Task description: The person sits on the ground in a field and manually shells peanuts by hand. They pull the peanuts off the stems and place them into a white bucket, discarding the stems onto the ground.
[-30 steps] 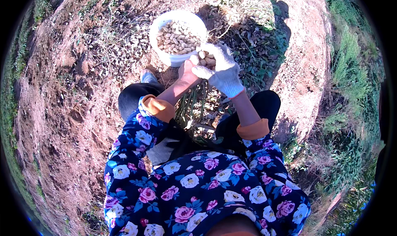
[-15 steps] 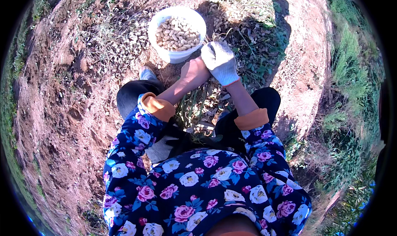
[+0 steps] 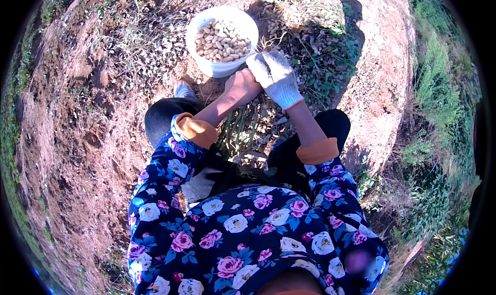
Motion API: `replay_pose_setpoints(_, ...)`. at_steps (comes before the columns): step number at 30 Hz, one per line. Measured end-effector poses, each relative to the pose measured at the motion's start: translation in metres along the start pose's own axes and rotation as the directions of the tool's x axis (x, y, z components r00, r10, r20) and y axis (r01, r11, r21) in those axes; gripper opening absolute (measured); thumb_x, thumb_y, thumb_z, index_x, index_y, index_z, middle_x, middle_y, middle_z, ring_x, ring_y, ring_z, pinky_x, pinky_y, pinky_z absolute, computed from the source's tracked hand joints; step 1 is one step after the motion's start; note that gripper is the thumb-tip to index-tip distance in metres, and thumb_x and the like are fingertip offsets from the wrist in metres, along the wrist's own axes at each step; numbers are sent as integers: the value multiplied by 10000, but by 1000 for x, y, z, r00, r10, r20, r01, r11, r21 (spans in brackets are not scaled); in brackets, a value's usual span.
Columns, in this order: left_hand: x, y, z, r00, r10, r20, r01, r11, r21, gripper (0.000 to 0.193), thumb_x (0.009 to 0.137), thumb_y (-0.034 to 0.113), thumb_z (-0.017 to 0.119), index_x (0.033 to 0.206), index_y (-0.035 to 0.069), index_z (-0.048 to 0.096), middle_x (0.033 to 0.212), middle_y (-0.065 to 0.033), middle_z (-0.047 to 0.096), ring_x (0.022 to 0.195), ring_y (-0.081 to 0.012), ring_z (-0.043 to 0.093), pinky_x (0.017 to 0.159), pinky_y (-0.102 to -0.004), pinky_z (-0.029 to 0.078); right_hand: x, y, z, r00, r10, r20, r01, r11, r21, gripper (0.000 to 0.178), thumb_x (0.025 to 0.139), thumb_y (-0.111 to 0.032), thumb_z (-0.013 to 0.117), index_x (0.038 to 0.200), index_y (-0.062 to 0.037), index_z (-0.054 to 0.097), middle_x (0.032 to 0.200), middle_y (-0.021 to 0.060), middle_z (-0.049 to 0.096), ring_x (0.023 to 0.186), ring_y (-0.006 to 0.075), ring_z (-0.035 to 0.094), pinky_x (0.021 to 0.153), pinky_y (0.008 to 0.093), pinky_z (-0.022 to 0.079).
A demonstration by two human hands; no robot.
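My left hand [image 3: 243,86], bare, is closed round a bunch of peanut plant stems [image 3: 238,125], which hang down between my knees. Against it presses my right hand [image 3: 274,73] in a whitish knit glove, its fingers curled over the root end of the plant. Thin pale roots [image 3: 275,40] stick out just beyond the glove; what lies under the fingers is hidden. Right beyond both hands stands a white bucket [image 3: 213,69], holding many unshelled peanuts [image 3: 221,40].
Pulled peanut plants [image 3: 310,16] lie in a heap to the right of the bucket, with shaded leaves [image 3: 320,62] nearer me. Dry leaf litter [image 3: 142,44] covers soil on the left. Green weeds [image 3: 439,93] line the right side. My shoe [image 3: 183,89] is close to the bucket.
My gloved right hand has shifted slightly left over the bare one. More pale roots now show beyond the glove. The bucket looks unmoved.
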State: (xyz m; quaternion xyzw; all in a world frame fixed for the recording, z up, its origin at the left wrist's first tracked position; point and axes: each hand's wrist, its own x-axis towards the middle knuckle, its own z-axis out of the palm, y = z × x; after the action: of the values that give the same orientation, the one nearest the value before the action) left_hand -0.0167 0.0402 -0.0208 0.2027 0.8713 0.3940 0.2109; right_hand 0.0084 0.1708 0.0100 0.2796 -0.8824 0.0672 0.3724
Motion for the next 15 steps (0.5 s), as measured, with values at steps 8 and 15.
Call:
replay_pose_setpoints(8,4,-5,9,995,97,-13,-97,995,39,338,816,257,501,1060,33,565,1018,-173,609,974,-296,582,823,-370,458,-11,-7,10,936,350,31,-347,910,227,203,732,-229,670,804,-53,598,712,99,579,672,263,571,585,361,473)
replay_pose_setpoints(15,-8,10,-7,997,49,53,-42,992,-118,394,725,328,617,972,20,604,875,-166,640,849,-307,618,776,-369,476,-13,5,-14,204,623,755,-617,-517,594,168,898,-245,470,881,-109,567,697,-13,570,448,59,440,393,198,331)
